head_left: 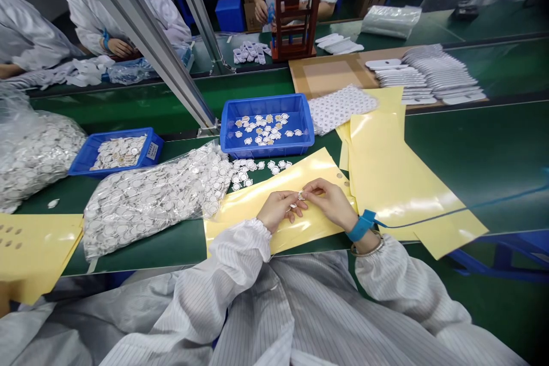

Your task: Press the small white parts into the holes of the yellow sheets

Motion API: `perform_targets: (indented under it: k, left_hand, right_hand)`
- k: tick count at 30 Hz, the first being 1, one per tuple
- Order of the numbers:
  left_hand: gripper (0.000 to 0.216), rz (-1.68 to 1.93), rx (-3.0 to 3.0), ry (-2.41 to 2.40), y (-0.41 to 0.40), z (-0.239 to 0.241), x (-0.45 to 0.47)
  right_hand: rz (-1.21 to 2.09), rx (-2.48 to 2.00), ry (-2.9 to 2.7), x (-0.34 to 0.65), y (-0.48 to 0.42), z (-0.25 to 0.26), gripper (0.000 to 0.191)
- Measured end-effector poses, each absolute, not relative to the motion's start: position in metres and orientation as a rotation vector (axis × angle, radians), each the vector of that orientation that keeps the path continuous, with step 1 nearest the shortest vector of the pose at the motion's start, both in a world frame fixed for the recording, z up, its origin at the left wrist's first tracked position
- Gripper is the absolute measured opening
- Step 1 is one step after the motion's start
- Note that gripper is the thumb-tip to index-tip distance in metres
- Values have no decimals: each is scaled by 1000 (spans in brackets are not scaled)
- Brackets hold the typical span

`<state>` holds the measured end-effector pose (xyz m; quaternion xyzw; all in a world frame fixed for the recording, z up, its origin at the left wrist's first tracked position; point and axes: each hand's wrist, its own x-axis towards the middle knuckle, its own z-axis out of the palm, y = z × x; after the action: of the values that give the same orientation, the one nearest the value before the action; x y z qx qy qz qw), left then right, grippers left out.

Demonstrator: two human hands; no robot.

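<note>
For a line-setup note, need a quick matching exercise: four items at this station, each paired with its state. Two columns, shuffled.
Items
1. Larger blue tray
2. Smaller blue tray
3. Blue wrist strap
4. Clear plastic bag nearest the hands

States
A. Around the wrist of the right hand
B. Bulging, beside the yellow sheet
C. Holding scattered gold and white pieces
D. Packed tight with white pieces

Pairs: 1-C, 2-D, 3-A, 4-B

wear: white striped smock [240, 263] | right wrist [349, 220]: blue strap [361, 225], blue cord [446, 214], silver bracelet [367, 249]

pinched white piece [301, 196]: too small to tell | plastic bag [38, 151]: cut off left
</note>
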<state>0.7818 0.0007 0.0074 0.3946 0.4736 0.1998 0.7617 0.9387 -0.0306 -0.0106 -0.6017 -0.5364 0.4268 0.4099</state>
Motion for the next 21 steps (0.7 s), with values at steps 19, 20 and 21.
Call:
perform_targets:
  k: [19,20,21]
  left_hand:
    - [19,602,935,1019,32,16,769]
    - [17,632,1100,1119,39,15,765]
    - [17,644,1303,1232,46,13,762]
  right_hand:
    - [734,-1620,-1534,967,-42,17,18]
    - [681,-1709,-1554,978,-43,12,17]
    - [635,-1792,-1588,989,-45,7,17]
